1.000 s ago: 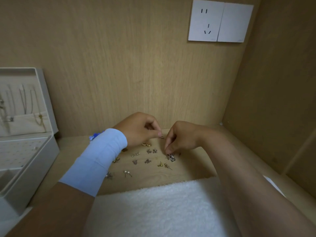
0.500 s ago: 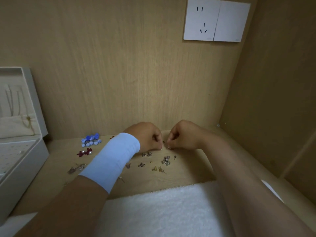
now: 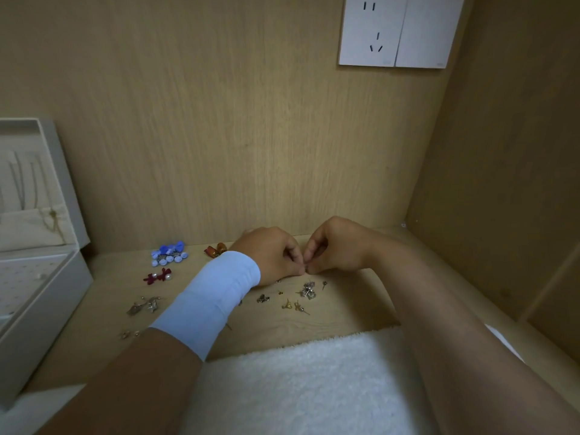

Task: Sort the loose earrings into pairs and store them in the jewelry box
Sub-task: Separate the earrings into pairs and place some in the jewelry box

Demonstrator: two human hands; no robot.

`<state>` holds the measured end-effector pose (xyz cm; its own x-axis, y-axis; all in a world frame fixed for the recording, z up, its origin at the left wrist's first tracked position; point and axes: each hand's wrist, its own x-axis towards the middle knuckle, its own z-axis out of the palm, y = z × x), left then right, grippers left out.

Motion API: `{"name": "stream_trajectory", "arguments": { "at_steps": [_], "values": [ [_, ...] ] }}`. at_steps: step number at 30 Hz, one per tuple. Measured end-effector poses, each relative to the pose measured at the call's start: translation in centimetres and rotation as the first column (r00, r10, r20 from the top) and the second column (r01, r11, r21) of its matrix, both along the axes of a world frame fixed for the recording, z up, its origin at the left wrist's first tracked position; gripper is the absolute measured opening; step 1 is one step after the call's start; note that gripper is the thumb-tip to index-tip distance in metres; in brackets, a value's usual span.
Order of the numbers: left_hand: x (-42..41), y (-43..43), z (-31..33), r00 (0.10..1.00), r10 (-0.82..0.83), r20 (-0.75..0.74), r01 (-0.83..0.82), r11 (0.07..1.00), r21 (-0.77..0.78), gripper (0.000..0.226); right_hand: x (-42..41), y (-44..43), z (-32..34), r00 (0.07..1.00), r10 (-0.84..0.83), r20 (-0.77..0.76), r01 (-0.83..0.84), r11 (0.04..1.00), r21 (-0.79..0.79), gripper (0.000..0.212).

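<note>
I see the left hand (image 3: 270, 255) and right hand (image 3: 335, 246) now drawn together, both pinching one tiny metal stud (image 3: 306, 271) just above the small silver and gold loose earrings (image 3: 306, 291) on the pale wooden table (image 3: 345, 312), so I judge this is pairing, not yet boxing.

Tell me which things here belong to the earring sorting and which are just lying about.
Job: left hand and right hand, pinching a tiny piece between them; blue earrings; red bow earrings; amber earrings; silver earrings; small studs; open jewelry box.
Lying about: white towel; wall socket; light blue wristband.
</note>
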<state>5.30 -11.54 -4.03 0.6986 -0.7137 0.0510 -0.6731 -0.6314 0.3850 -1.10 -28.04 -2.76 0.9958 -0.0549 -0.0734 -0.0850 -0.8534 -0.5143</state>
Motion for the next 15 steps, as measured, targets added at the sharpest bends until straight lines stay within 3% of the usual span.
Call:
{"name": "stream_trajectory", "arguments": {
  "at_steps": [6,10,15],
  "values": [
    [-0.4,1.1,1.3,0.998,-0.015,-0.063,0.007,0.993,-0.115,0.008,-1.4,0.6,3.1,0.996,0.02,-0.093,-0.025,0.998,-0.058,0.019],
    [-1.3,1.5,2.0,0.997,-0.068,-0.045,0.067,0.997,-0.039,0.006,-1.8,2.1,3.2,0.977,0.07,-0.199,-0.093,0.99,-0.107,0.019],
    [-1.2,2.4,2.2,0.994,-0.083,-0.073,0.084,0.996,0.016,0.007,-1.7,2.5,2.4,0.971,0.099,-0.217,-0.128,0.984,-0.126,0.015]
  ]
}}
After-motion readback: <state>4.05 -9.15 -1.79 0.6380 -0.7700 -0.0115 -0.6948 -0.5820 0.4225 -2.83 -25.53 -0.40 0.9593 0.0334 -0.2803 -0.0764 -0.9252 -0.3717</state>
